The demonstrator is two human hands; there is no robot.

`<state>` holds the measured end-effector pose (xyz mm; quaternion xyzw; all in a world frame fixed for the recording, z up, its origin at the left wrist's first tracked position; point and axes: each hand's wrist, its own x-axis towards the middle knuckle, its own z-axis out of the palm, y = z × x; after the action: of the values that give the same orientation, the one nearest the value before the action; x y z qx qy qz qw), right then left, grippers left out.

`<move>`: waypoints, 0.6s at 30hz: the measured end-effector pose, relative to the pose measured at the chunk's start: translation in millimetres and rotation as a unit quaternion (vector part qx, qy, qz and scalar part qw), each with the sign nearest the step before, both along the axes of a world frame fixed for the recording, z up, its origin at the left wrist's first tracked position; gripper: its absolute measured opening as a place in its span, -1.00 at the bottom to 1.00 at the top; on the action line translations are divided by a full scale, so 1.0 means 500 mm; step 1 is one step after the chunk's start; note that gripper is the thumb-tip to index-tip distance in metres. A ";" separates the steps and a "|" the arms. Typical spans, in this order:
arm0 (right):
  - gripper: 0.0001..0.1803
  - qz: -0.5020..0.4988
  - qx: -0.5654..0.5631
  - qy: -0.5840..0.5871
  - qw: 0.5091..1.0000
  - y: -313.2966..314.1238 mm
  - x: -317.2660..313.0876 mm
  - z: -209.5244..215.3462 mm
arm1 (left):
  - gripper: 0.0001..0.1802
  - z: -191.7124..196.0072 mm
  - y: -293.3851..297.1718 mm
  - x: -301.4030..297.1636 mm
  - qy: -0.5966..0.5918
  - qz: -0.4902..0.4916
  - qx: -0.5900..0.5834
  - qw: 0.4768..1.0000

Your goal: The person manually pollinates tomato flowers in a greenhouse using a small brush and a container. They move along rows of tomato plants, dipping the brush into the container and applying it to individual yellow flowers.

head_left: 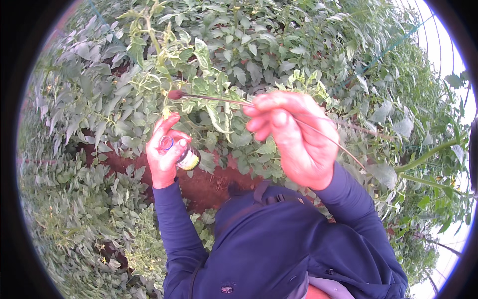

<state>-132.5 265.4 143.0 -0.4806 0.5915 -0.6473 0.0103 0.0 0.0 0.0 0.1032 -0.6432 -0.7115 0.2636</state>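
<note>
Two hands work among tomato leaves point(124, 107): left hand point(164, 159) wraps a small open vial point(183, 155), light, likely slippery glass; right hand point(294, 137) pinches a thin, flexible brush point(214, 98) mid-stem, its tip well beyond the fingers, at a flower.

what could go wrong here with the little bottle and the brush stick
The small bottle sits tilted in the left hand with its mouth apparently uncapped, so its contents might spill onto the red soil. The right hand pinches the thin brush stick far from its dark tip, so the tip may wobble and miss or bruise the plant's leaves.
</note>
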 end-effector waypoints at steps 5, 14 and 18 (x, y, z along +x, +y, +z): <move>-0.74 0.036 -0.008 -0.041 0.998 -0.101 -0.005 0.008 | -0.30 0.024 -0.016 0.013 -0.038 0.031 -0.219 0.974; -0.74 -0.030 0.049 0.013 0.998 -0.118 -0.007 0.043 | -0.40 0.027 -0.009 0.021 0.001 0.030 -0.160 0.987; -0.74 -0.017 0.053 0.036 0.998 -0.121 0.008 0.043 | -0.40 0.032 -0.013 0.017 0.010 0.028 -0.201 0.979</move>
<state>-128.7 205.0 164.5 -0.4923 0.6329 -0.5976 0.0031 8.3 -6.7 15.9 0.0589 -0.7674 -0.5605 0.3058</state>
